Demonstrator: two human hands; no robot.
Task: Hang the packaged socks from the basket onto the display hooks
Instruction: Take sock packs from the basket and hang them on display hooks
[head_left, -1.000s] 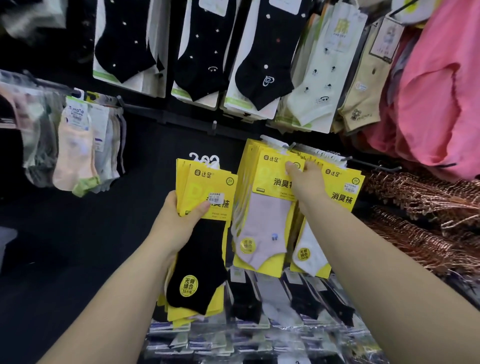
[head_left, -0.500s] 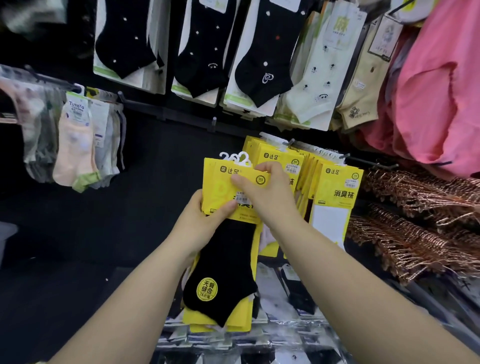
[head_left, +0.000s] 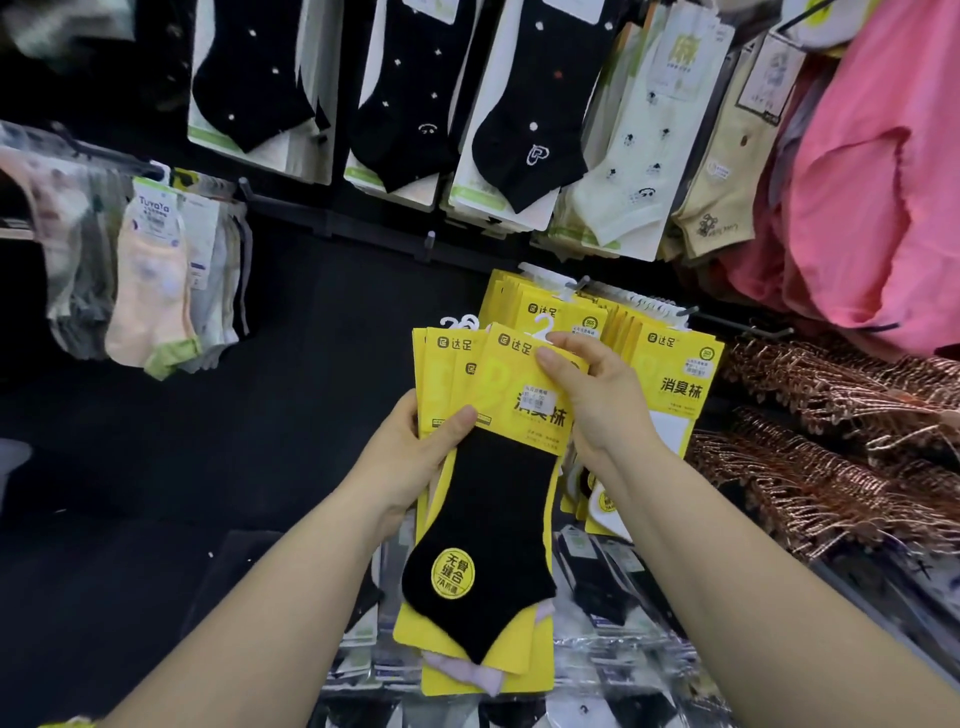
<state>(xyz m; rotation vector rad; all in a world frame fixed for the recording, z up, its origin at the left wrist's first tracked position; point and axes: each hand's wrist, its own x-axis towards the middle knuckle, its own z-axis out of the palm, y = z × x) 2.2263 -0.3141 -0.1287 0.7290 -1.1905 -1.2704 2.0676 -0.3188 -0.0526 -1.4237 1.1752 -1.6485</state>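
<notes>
My left hand (head_left: 415, 447) grips a stack of yellow-carded sock packs (head_left: 439, 374) from the left, thumb across the front. My right hand (head_left: 597, 400) pinches the top of the front pack, a black sock on a yellow card (head_left: 488, 530), just under its white hanger hook (head_left: 543, 327). That pack is tilted and fanned out to the right of the stack. Behind my hands, matching yellow packs (head_left: 680, 384) hang in rows on metal display hooks (head_left: 688, 312). The basket is out of sight.
Black, white and beige sock packs (head_left: 524, 135) hang on the row above. Pastel socks (head_left: 156, 280) hang at left. Pink garments (head_left: 878, 171) and copper-coloured hangers (head_left: 841, 447) fill the right. Bagged socks (head_left: 597, 582) lie on the shelf below.
My right hand left the hanging yellow packs and came over to the stack in my left hand. It now pinches the front pack and has pulled it up and right.
</notes>
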